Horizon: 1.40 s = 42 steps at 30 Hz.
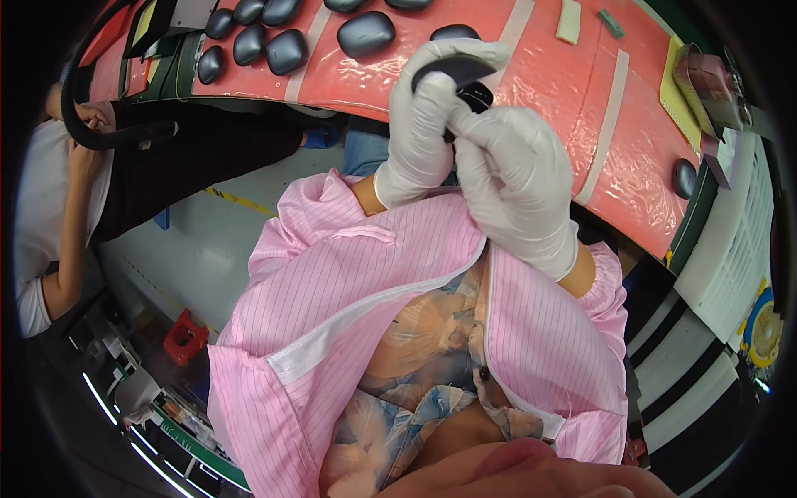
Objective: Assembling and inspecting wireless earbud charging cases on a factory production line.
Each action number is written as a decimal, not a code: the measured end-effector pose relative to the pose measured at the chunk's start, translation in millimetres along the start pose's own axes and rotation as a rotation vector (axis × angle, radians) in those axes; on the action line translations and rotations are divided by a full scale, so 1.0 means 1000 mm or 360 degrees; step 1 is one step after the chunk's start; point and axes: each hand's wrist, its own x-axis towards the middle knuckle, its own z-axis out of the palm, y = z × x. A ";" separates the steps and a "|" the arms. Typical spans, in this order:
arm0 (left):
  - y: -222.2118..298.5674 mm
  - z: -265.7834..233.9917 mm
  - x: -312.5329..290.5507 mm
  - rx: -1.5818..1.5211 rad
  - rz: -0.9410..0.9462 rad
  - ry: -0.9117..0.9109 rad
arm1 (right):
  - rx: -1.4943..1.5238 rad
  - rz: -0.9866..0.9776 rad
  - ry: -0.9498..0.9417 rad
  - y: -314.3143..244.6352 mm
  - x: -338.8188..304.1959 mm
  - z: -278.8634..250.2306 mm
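Note:
My left hand (413, 141), in a white glove, is wrapped round a dark rounded case (457, 68), with the thumb pressed on its curved outer part. The case looks opened, and a glossy black inner part shows beside the fingers. Close below it, my right hand (523, 170), gloved too, has its thumb and fingertips pinched together against the case's lower side. Whatever lies between those fingertips is hidden. Just behind my left fingers rests another dark, smooth case (455, 32) on the red mat (564, 124).
Several similar dark cases (367, 33) lie across the mat's far left and middle, and a lone case (684, 178) at its right. A yellow pad (679, 95) and a pinkish container (706, 83) stand far right. A black hose (75, 124) curves at left, near a seated person (62, 199).

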 end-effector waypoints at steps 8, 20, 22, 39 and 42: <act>0.007 0.001 -0.002 -0.0074 -0.0107 -0.0068 | 0.0105 0.0065 -0.0123 0.021 0.007 -0.027; 0.024 -0.027 -0.005 -0.0499 -0.0179 -0.0062 | 0.0045 0.0352 0.0148 0.040 0.010 -0.018; 0.032 -0.040 -0.011 -0.0661 -0.0312 -0.0026 | -0.0190 0.0447 0.0174 0.048 0.008 -0.016; -0.012 -0.484 -0.019 -0.0862 -0.0036 0.1740 | -0.0745 0.0255 -0.0030 0.066 -0.020 -0.004; -0.027 -0.403 -0.029 -0.1268 0.0056 0.1661 | -0.0502 0.0438 0.0217 0.049 -0.027 0.002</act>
